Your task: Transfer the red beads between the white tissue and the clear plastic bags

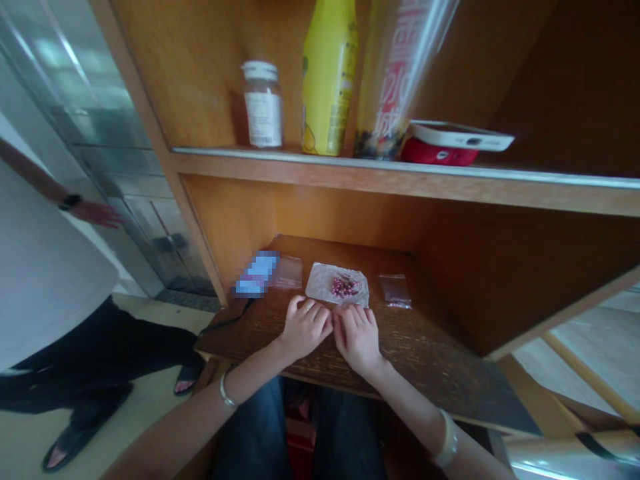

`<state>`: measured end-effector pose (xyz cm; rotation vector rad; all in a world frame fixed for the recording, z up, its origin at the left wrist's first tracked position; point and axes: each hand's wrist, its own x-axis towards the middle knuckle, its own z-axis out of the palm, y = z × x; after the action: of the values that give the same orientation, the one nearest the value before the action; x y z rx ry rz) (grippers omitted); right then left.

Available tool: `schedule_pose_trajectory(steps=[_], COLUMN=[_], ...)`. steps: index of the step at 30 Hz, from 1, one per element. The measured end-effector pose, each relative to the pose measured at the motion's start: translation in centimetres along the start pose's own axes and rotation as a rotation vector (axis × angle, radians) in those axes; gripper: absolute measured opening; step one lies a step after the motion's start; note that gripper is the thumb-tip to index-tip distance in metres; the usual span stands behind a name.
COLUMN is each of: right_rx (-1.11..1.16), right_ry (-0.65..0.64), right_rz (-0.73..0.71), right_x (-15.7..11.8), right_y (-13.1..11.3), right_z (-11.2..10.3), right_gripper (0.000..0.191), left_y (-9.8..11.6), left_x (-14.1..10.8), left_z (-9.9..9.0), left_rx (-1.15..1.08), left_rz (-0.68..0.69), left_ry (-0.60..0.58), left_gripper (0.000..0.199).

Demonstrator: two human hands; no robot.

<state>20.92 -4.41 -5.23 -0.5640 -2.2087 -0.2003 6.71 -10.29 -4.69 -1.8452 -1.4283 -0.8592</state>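
Side by side over the desk's front part are my two hands, fingertips nearly meeting. My left hand [307, 327] has its fingers curled inward. My right hand [358, 335] is curled as well, just beside it. Whatever they pinch is too small to make out. Right behind them a crumpled whitish sheet [323, 283] carries a pile of pink and dark red beads [345, 285]. A flat clear bag [289, 273] lies left of the sheet. To its right rests a small clear bag [395, 291] with a few beads along its lower edge.
A phone [257, 273] with a cable lies at the desk's left. The shelf [300, 167] above holds a white-capped jar [263, 107], a yellow bottle [330, 80], a clear tube [393, 87] and a white device [460, 135] on a red case. A person [45, 267] stands at the left.
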Motion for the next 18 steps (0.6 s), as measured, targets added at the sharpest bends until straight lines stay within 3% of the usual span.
schedule_pose_trajectory(steps=[9, 14, 18], right_rx=[-0.076, -0.068, 0.016], right_ry=[0.01, 0.021, 0.055], right_rz=[0.023, 0.107, 0.136], right_x=[0.05, -0.02, -0.02], right_y=[-0.32, 0.08, 0.41], right_z=[0.18, 0.01, -0.09], right_gripper=[0.014, 0.014, 0.009], left_y=[0.11, -0.39, -0.61], left_x=[-0.12, 0.03, 0.14], left_z=[0.12, -0.2, -0.29], left_rx=[0.015, -0.01, -0.065], left_rz=[-0.029, -0.116, -0.03], left_ry=[0.024, 0.023, -0.022], left_gripper=[0.017, 0.015, 0.016])
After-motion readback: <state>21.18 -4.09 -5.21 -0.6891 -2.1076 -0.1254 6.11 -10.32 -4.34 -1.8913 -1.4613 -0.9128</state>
